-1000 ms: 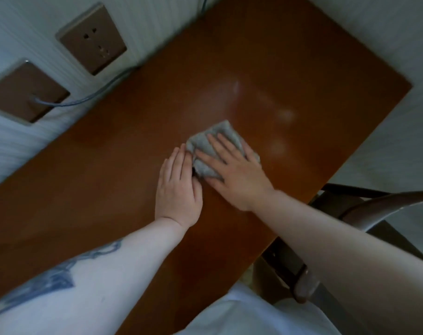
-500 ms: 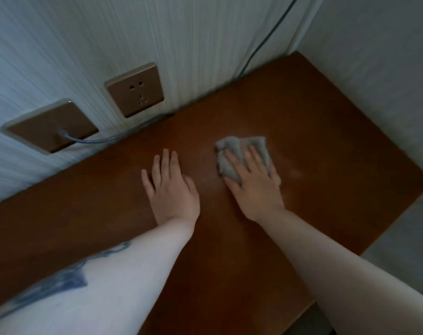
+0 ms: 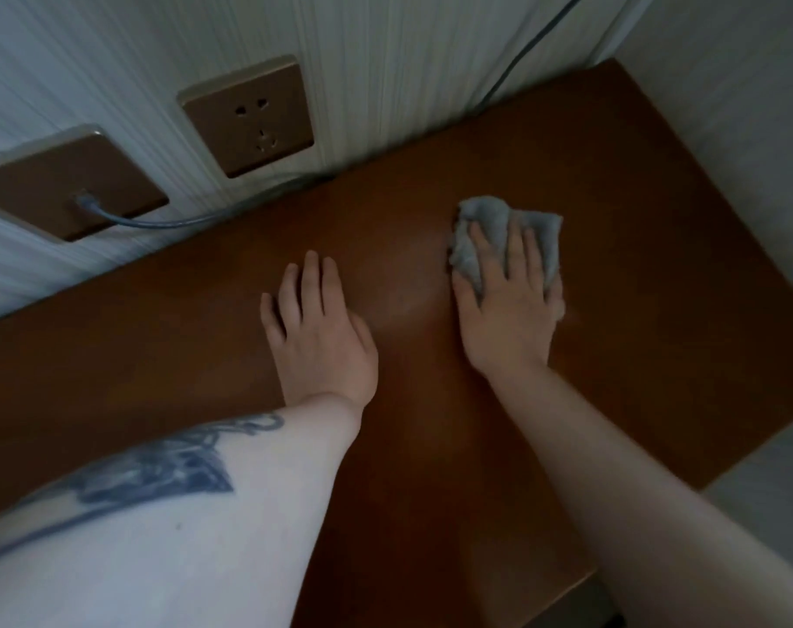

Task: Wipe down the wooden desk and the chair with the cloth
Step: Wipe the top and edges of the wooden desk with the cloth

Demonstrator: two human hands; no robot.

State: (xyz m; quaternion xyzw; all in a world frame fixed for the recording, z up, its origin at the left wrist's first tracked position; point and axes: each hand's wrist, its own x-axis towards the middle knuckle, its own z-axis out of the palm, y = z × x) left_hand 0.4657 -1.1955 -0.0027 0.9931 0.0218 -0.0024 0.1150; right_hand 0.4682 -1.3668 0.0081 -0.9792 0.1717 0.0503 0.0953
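Observation:
A grey cloth (image 3: 490, 219) lies crumpled on the reddish-brown wooden desk (image 3: 635, 274), toward its far right part. My right hand (image 3: 508, 305) lies flat on top of the cloth with straight fingers, pressing it onto the wood. My left hand (image 3: 317, 333) rests flat on the bare desk to the left of the cloth, fingers straight and together, a clear gap apart from it. The chair is out of view.
The desk stands in a corner between white ribbed walls. On the back wall are a bronze socket plate (image 3: 249, 115) and a second plate (image 3: 64, 188) with a blue-grey cable (image 3: 181, 219) plugged in, trailing along the desk's back edge. Another cable (image 3: 530, 47) runs up the wall.
My right hand has slid the cloth to the right and away from my left hand, which stays flat on the desk. The view has tilted up toward the wall; the chair has left view.

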